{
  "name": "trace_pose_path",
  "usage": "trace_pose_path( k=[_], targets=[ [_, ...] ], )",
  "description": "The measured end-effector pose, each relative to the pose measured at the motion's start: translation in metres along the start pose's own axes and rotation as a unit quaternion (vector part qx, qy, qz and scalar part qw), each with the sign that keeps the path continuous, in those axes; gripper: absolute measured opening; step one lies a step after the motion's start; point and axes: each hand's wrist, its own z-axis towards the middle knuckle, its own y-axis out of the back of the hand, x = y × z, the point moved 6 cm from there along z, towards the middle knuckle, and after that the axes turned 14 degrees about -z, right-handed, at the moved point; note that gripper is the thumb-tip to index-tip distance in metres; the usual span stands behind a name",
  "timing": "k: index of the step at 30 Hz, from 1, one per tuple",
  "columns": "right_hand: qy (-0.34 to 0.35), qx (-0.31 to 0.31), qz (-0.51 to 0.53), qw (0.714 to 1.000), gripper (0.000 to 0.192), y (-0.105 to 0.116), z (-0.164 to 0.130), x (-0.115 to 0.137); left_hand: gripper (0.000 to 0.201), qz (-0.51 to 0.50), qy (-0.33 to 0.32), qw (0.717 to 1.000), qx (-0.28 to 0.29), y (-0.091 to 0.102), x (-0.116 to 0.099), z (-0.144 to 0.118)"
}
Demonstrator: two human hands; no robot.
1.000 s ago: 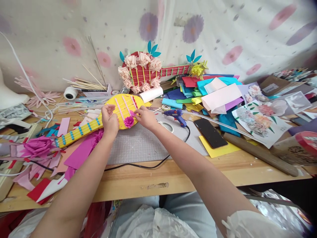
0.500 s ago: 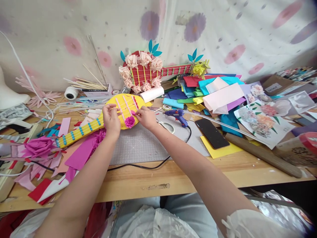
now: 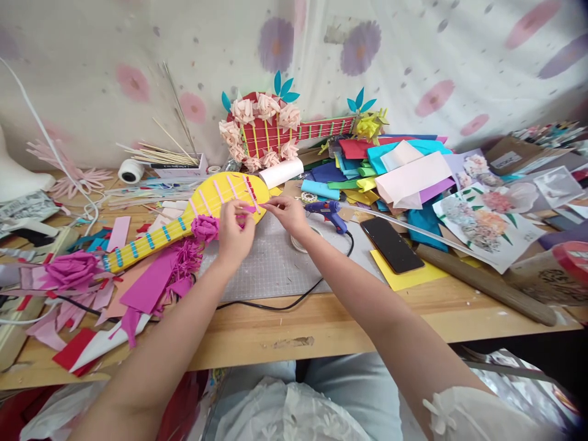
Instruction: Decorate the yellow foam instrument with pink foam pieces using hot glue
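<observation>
A yellow paper lute (image 3: 209, 191), with pink strips, strings and blue-banded neck, lies tilted on the grey cutting mat (image 3: 275, 269). My left hand (image 3: 235, 236) is over its lower edge, fingers curled around a small magenta paper piece (image 3: 248, 209). Just right of it, my right hand (image 3: 290, 215) is closed in a pinch at the lute's rounded end; what its fingertips hold is too small to make out. A magenta paper flower (image 3: 205, 228) sits on the lute's lower edge, left of my left hand. My left hand hides the edge behind it.
A blue glue gun (image 3: 328, 211) with a black cable lies right of my right hand, by partly covered scissors (image 3: 307, 240). A phone (image 3: 391, 245) rests on yellow paper. Behind stand a red flowered instrument (image 3: 266, 131) and coloured paper (image 3: 413, 174). Magenta paper (image 3: 149, 285) lies left.
My left hand has moved right along the lute's lower edge, uncovering one magenta flower and covering another. My right hand has shifted slightly right, away from the magenta piece.
</observation>
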Motion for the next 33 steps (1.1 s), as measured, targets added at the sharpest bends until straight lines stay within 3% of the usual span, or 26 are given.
trace_pose_path(
  k=[3,6,9,13,19,23,26,28,30,33],
  targets=[
    [0.033,-0.024,0.011,0.999,0.014,0.021,-0.020,-0.014,0.004,-0.072,0.161,0.981,0.084,-0.033,0.017,-0.024],
    [0.052,-0.014,-0.021,0.998,0.014,0.033,-0.042,-0.031,0.022,-0.187,0.356,0.911,0.094,-0.059,0.040,-0.045],
    [0.076,0.000,-0.071,0.995,0.016,0.039,-0.058,-0.042,0.027,-0.287,0.425,0.855,0.077,-0.076,0.049,-0.054],
    [0.096,0.016,-0.120,0.988,0.022,0.039,-0.070,-0.046,0.004,-0.326,0.454,0.826,0.067,-0.085,0.052,-0.060],
    [0.118,0.041,-0.129,0.984,0.025,0.034,-0.076,-0.042,0.013,-0.328,0.490,0.806,0.054,-0.081,0.059,-0.065],
    [0.118,0.056,-0.122,0.984,0.026,0.033,-0.077,-0.042,0.007,-0.314,0.465,0.827,0.040,-0.076,0.060,-0.063],
    [0.102,0.029,-0.108,0.988,0.024,0.044,-0.079,-0.046,0.014,-0.295,0.435,0.850,0.023,-0.072,0.059,-0.062],
    [0.053,-0.007,-0.107,0.993,0.026,0.060,-0.080,-0.056,0.019,-0.287,0.411,0.865,0.007,-0.067,0.060,-0.061],
    [-0.040,-0.046,-0.129,0.990,0.034,0.080,-0.081,-0.075,0.023,-0.282,0.384,0.879,-0.009,-0.060,0.061,-0.059],
    [-0.181,-0.095,-0.188,0.961,0.045,0.107,-0.080,-0.106,0.025,-0.270,0.349,0.897,-0.030,-0.053,0.064,-0.057]
  ],
)
